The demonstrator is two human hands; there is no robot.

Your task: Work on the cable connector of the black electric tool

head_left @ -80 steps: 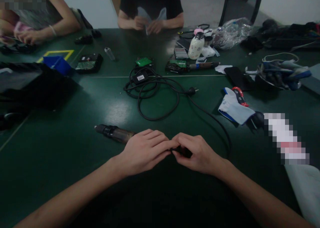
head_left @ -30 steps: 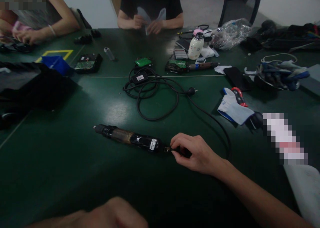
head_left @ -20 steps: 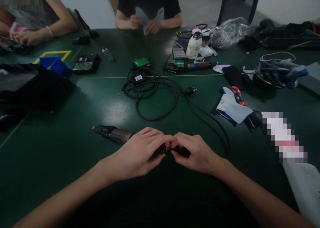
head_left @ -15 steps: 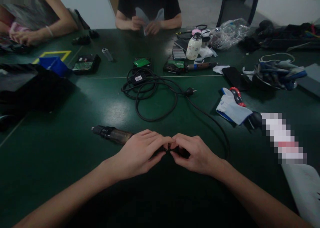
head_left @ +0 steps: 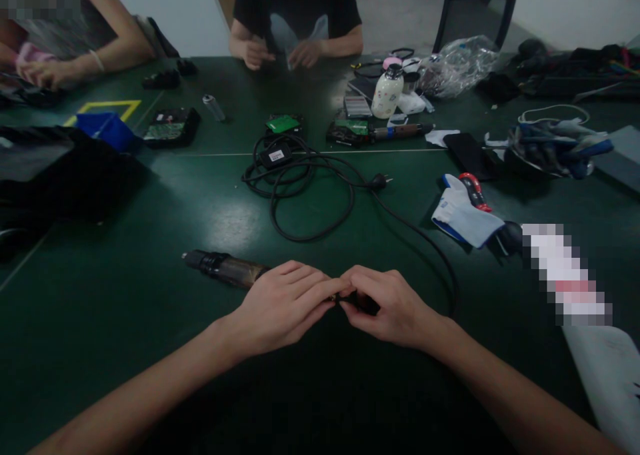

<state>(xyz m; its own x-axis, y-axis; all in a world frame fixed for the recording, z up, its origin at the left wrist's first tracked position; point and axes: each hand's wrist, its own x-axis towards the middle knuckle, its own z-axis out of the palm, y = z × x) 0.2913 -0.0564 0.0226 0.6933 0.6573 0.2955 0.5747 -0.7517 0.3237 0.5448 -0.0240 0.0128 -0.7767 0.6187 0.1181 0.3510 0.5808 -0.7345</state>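
In front of me an electric screwdriver [head_left: 233,269] lies on the green table with its tip to the left. My left hand [head_left: 287,305] is closed round its rear end, which the fingers hide. My right hand [head_left: 387,305] pinches a dark connector, mostly covered by the fingers, against that end. A small brassy bit shows between the fingertips of both hands, which touch. A black cable [head_left: 435,235] runs down to the right and passes behind my right hand.
Beyond my hands lies the coiled cable with an adapter box [head_left: 277,155] and a plug [head_left: 380,181]. Hard drives [head_left: 173,126], a bottle [head_left: 387,92], a phone [head_left: 469,155] and a glove [head_left: 465,215] sit farther off. Two people sit across the table.
My left fingers have shifted slightly over the joint between the hands, narrowing the gap there. My right hand is nearly still. The person opposite has moved one hand apart from the other.
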